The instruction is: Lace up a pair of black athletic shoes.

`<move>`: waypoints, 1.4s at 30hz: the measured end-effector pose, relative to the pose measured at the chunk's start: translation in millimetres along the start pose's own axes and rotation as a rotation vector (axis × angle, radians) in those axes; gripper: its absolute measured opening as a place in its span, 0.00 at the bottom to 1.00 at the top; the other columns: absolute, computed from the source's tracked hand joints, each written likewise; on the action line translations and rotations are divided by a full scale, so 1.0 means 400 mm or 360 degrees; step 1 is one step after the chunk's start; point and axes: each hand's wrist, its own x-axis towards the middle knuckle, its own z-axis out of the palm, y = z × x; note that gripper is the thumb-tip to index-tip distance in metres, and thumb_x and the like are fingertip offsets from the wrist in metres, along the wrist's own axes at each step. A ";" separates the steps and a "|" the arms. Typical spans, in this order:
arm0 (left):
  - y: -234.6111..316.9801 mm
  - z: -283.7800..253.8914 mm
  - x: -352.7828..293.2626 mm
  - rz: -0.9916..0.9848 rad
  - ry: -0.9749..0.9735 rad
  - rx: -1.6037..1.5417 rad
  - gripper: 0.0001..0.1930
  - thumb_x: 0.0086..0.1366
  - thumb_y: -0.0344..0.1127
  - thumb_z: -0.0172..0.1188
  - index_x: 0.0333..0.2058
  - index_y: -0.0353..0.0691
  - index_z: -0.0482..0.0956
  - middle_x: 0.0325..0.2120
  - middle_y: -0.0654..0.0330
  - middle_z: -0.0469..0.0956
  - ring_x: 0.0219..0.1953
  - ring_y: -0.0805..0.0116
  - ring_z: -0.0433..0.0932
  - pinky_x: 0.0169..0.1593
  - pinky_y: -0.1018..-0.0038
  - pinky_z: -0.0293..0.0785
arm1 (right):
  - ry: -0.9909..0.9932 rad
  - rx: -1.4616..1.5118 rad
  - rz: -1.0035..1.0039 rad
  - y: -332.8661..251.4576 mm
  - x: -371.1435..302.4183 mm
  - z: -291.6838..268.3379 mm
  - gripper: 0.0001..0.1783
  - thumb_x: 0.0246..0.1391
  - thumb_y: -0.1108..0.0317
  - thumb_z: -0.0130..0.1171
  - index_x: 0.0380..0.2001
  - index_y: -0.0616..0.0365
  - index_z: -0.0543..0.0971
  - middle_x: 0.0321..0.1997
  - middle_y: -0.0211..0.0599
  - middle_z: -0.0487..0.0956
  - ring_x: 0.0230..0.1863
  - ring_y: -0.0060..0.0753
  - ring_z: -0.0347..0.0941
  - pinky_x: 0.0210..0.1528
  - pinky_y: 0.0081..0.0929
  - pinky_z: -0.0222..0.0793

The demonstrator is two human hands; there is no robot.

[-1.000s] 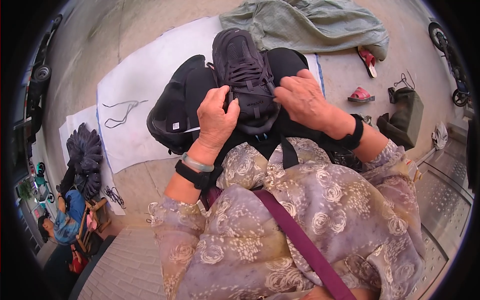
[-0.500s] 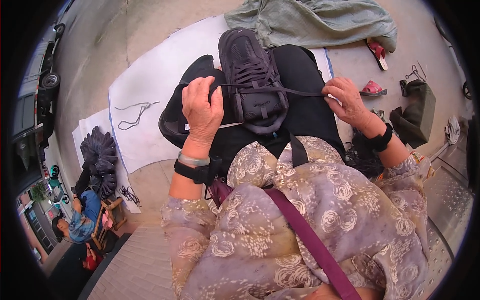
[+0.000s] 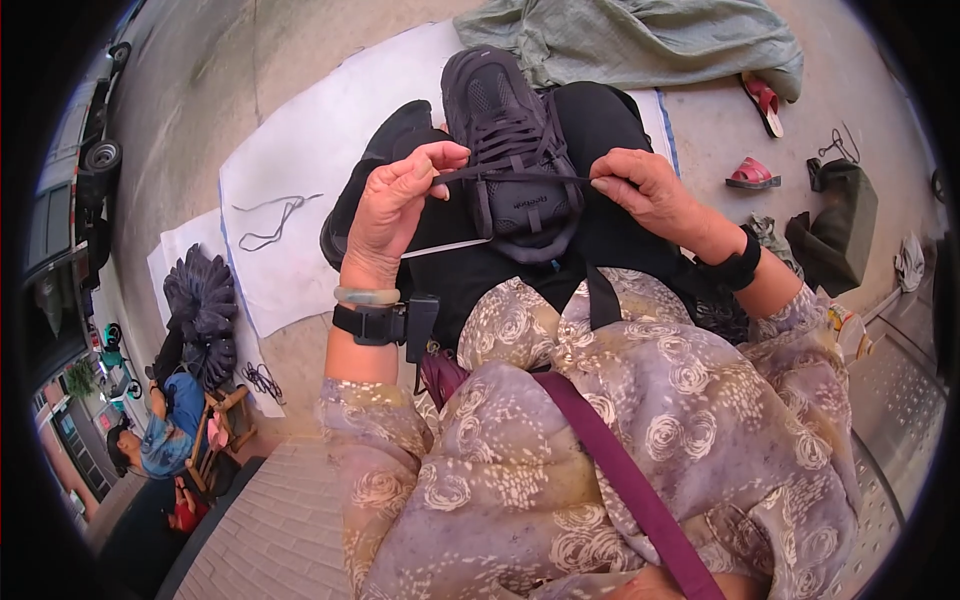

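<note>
A black sneaker [image 3: 508, 150] rests on my lap with its toe pointing away from me and its heel near my body. Laces zigzag through its upper eyelets. Across the tongue runs a black shoelace [image 3: 530, 178], stretched nearly level between my hands. My left hand [image 3: 392, 200] pinches it at the left side of the shoe, thumb against fingers. On the right side, my right hand [image 3: 655, 195] grips the lace between thumb and fingertips. A second dark shoe [image 3: 385, 150], partly hidden by my left hand, appears to lie left of the sneaker.
A white sheet [image 3: 290, 180] covers the ground, with a loose grey lace [image 3: 270, 225] on it. Beyond lies a grey-green cloth [image 3: 650, 45]. Red sandals [image 3: 752, 175] and a dark green bag [image 3: 845, 220] lie right. At left, a person [image 3: 165, 440] sits beside piled dark shoe-like pieces [image 3: 200, 310].
My right hand has moved left toward the shoe, and my hands are closer together. My left wrist has turned, with its fingers now nearer the laces.
</note>
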 end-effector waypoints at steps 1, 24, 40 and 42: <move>-0.002 0.001 0.001 0.0000 0.0006 0.0000 0.16 0.63 0.40 0.53 0.28 0.30 0.77 0.44 0.52 0.73 0.42 0.72 0.71 0.49 0.77 0.64 | 0.0026 0.0036 -0.0008 -0.011 -0.011 -0.008 0.05 0.48 0.71 0.56 0.31 0.60 0.75 0.26 0.40 0.74 0.30 0.42 0.71 0.32 0.31 0.64; -0.074 0.202 0.069 0.0899 0.0394 0.2307 0.05 0.49 0.31 0.61 0.25 0.38 0.78 0.39 0.55 0.74 0.45 0.56 0.70 0.49 0.64 0.62 | 0.0205 -0.0472 -0.0186 -0.019 0.027 0.066 0.27 0.42 0.54 0.62 0.43 0.58 0.69 0.37 0.38 0.74 0.40 0.40 0.70 0.40 0.32 0.62; -0.091 0.236 0.087 0.0846 0.0348 0.2614 0.10 0.47 0.29 0.61 0.30 0.37 0.74 0.39 0.56 0.73 0.44 0.56 0.70 0.47 0.63 0.63 | 0.0345 0.0347 -0.0090 0.050 0.079 0.112 0.18 0.36 0.76 0.51 0.36 0.64 0.76 0.34 0.48 0.77 0.40 0.48 0.73 0.43 0.36 0.68; -0.094 0.235 0.095 0.0893 0.0265 0.2687 0.09 0.48 0.28 0.59 0.30 0.36 0.73 0.41 0.54 0.71 0.46 0.54 0.69 0.48 0.62 0.63 | 0.0325 0.0388 -0.0081 0.053 0.075 0.108 0.18 0.37 0.75 0.51 0.37 0.64 0.76 0.34 0.49 0.77 0.40 0.48 0.72 0.43 0.35 0.68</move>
